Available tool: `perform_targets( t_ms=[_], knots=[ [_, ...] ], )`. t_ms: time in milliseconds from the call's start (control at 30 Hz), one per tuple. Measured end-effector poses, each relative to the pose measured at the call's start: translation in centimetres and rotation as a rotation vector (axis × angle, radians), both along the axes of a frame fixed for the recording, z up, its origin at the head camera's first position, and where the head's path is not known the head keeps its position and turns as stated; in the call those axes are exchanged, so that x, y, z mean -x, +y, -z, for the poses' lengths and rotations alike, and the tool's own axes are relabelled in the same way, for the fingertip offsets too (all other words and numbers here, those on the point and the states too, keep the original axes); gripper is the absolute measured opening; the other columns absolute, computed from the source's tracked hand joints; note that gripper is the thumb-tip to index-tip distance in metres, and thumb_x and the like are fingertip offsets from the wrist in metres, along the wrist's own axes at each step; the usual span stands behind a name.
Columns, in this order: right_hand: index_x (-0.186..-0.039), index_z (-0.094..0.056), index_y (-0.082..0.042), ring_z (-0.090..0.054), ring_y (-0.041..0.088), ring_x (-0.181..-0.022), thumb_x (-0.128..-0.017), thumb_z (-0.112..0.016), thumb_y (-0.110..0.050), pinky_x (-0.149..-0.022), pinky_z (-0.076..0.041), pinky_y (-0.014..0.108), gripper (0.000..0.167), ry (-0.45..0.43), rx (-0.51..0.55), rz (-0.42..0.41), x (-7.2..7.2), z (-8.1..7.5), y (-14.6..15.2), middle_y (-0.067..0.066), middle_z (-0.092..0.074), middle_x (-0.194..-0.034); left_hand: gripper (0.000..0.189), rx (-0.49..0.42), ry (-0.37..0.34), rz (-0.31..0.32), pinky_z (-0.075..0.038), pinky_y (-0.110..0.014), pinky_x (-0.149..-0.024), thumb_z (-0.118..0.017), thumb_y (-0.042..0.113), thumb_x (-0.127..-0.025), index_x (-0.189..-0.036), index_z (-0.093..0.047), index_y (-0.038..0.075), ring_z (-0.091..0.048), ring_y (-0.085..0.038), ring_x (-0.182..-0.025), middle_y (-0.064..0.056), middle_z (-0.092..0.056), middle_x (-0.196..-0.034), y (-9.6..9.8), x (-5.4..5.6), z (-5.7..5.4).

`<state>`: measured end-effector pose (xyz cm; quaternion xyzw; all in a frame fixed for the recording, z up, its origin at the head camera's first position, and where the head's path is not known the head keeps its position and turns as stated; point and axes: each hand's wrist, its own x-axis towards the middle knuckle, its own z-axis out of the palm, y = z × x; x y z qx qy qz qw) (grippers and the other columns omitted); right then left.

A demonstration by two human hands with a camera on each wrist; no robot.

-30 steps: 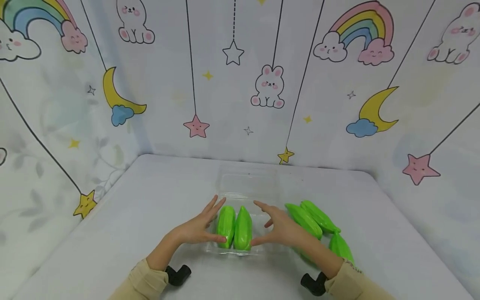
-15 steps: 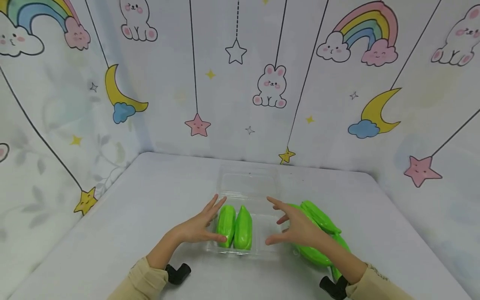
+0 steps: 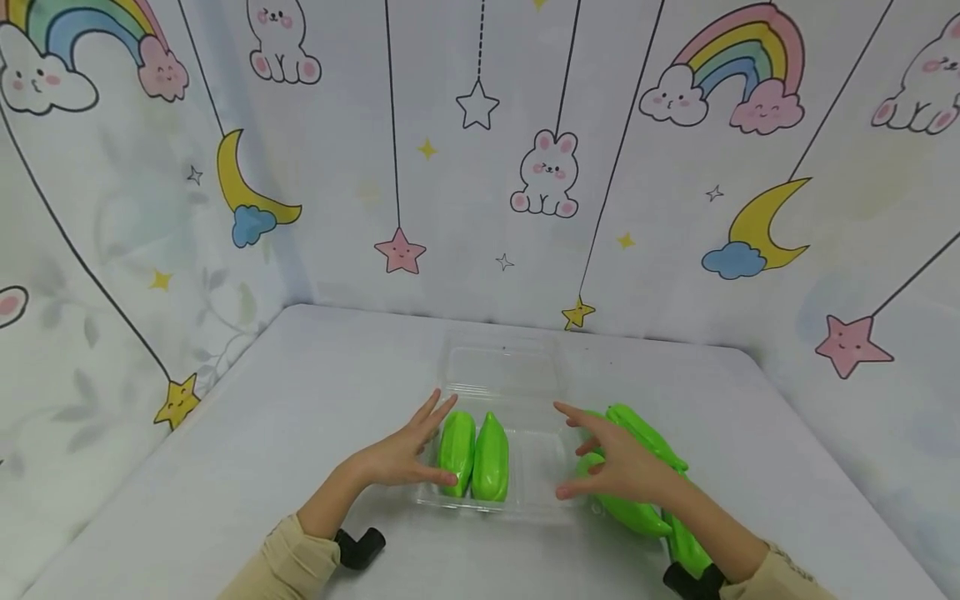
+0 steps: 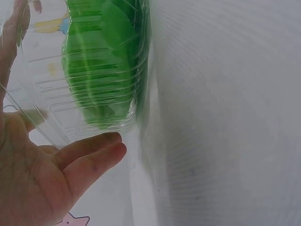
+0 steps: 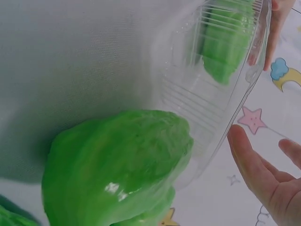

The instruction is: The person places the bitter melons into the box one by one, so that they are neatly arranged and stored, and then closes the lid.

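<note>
A clear plastic clamshell box (image 3: pixel 540 475) lies on the table with its lid (image 3: pixel 498 367) folded back. Two glossy, bright green, elongated pieces, a left one (image 3: pixel 457 454) and a right one (image 3: pixel 491 458), lie side by side in its left half. My left hand (image 3: pixel 401 454) is spread about the box's left side, thumb over the left piece; in the left wrist view its straight fingertips (image 4: pixel 113 141) reach the outside of the ribbed wall. My right hand (image 3: pixel 622 467) hovers past the box's right edge, fingers spread and holding nothing, above a loose green piece (image 5: pixel 117 165).
Several more green pieces (image 3: pixel 648 437) with pointed ends lie right of the box, partly behind my right hand and forearm. Black fittings, a left one (image 3: pixel 362 548) and a right one (image 3: pixel 690 581), sit at my wrists. A printed white curtain (image 3: pixel 487 167) stands behind the white table (image 3: pixel 360 358).
My right hand has moved right, from over the box to beyond its right edge. The left hand stays in place at the box, and the two green pieces inside lie as before.
</note>
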<state>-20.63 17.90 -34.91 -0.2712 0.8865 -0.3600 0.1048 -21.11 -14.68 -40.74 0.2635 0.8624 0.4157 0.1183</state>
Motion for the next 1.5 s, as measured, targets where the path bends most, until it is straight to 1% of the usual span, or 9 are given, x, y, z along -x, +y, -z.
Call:
perform_targets(
  t_ms=[200, 333, 467, 633, 700, 867, 1033, 1267, 1500],
  knots=[
    [-0.144, -0.028, -0.023, -0.054, 0.034, -0.103, -0.062, -0.083, -0.037, -0.069, -0.054, 0.027, 0.1, -0.003, 0.014, 0.013, -0.3, -0.1, 0.8, 0.019, -0.037, -0.136, 0.106, 0.0, -0.001, 0.003, -0.037, -0.051, -0.097, -0.074, 0.039, -0.076, -0.148, 0.002, 0.025, -0.028, -0.046, -0.127, -0.014, 0.019, -0.149, 0.1, 0.0, 0.0],
    [-0.144, -0.029, -0.022, -0.055, 0.034, -0.101, -0.061, -0.084, -0.036, -0.068, -0.054, 0.026, 0.1, 0.031, 0.015, 0.023, -0.6, -0.3, 1.4, 0.018, -0.04, -0.135, 0.105, 0.008, 0.004, 0.003, -0.037, -0.05, -0.097, -0.073, 0.039, -0.076, -0.148, 0.002, 0.025, -0.029, -0.046, -0.127, -0.014, 0.019, -0.149, 0.1, 0.1, -0.1],
    [-0.143, -0.029, -0.021, -0.056, 0.032, -0.1, -0.061, -0.083, -0.038, -0.068, -0.053, 0.025, 0.1, 0.052, 0.009, 0.028, -0.9, -0.4, 2.0, 0.017, -0.04, -0.134, 0.106, 0.01, -0.009, -0.005, -0.037, -0.05, -0.097, -0.073, 0.04, -0.075, -0.148, 0.002, 0.024, -0.029, -0.046, -0.127, -0.014, 0.018, -0.15, 0.2, 0.0, -0.2],
    [-0.143, -0.029, -0.025, -0.055, 0.032, -0.102, -0.062, -0.083, -0.037, -0.071, -0.053, 0.027, 0.098, 0.026, 0.037, 0.051, -1.3, -0.9, 2.7, 0.015, -0.04, -0.135, 0.106, 0.005, -0.008, -0.006, -0.037, -0.05, -0.097, -0.073, 0.039, -0.076, -0.148, 0.001, 0.023, -0.029, -0.046, -0.127, -0.014, 0.018, -0.15, 0.1, 0.0, -0.1],
    [-0.143, -0.028, -0.026, -0.055, 0.033, -0.103, -0.062, -0.083, -0.036, -0.072, -0.054, 0.028, 0.098, 0.027, 0.041, 0.049, -1.5, -1.0, 3.0, 0.016, -0.039, -0.135, 0.105, 0.003, -0.004, -0.003, -0.037, -0.05, -0.097, -0.073, 0.039, -0.076, -0.148, 0.002, 0.023, -0.029, -0.046, -0.127, -0.014, 0.018, -0.15, 0.1, 0.0, -0.1],
    [-0.144, -0.027, -0.023, -0.054, 0.035, -0.102, -0.063, -0.082, -0.039, -0.072, -0.054, 0.032, 0.099, 0.058, 0.015, 0.031, -1.7, -1.2, 3.7, 0.02, -0.04, -0.133, 0.105, -0.005, -0.012, 0.0, -0.036, -0.05, -0.098, -0.073, 0.039, -0.076, -0.148, 0.003, 0.024, -0.029, -0.047, -0.126, -0.013, 0.019, -0.149, 0.0, 0.0, 0.0],
    [-0.144, -0.028, -0.019, -0.054, 0.036, -0.101, -0.063, -0.082, -0.04, -0.072, -0.054, 0.035, 0.099, 0.073, 0.008, 0.027, -2.0, -1.3, 4.4, 0.021, -0.04, -0.134, 0.105, -0.001, -0.014, 0.0, -0.036, -0.05, -0.098, -0.073, 0.04, -0.076, -0.148, 0.003, 0.026, -0.029, -0.046, -0.127, -0.012, 0.019, -0.15, 0.0, 0.0, 0.0],
    [-0.143, -0.029, -0.027, -0.055, 0.033, -0.099, -0.064, -0.081, -0.039, -0.077, -0.053, 0.035, 0.095, 0.091, 0.022, 0.055, -2.2, -1.0, 5.6, 0.018, -0.043, -0.132, 0.104, -0.004, -0.015, 0.005, -0.037, -0.051, -0.097, -0.073, 0.039, -0.077, -0.148, 0.002, 0.023, -0.029, -0.047, -0.126, -0.013, 0.019, -0.149, 0.0, 0.0, 0.0],
    [-0.143, -0.03, -0.025, -0.057, 0.032, -0.098, -0.065, -0.08, -0.041, -0.074, -0.054, 0.033, 0.094, 0.149, -0.01, 0.108, -2.6, -0.6, 6.8, 0.017, -0.046, -0.128, 0.104, -0.004, -0.011, 0.005, -0.036, -0.051, -0.098, -0.073, 0.038, -0.076, -0.148, 0.001, 0.022, -0.029, -0.047, -0.127, -0.013, 0.019, -0.149, 0.0, -0.1, -0.2]
  ],
)
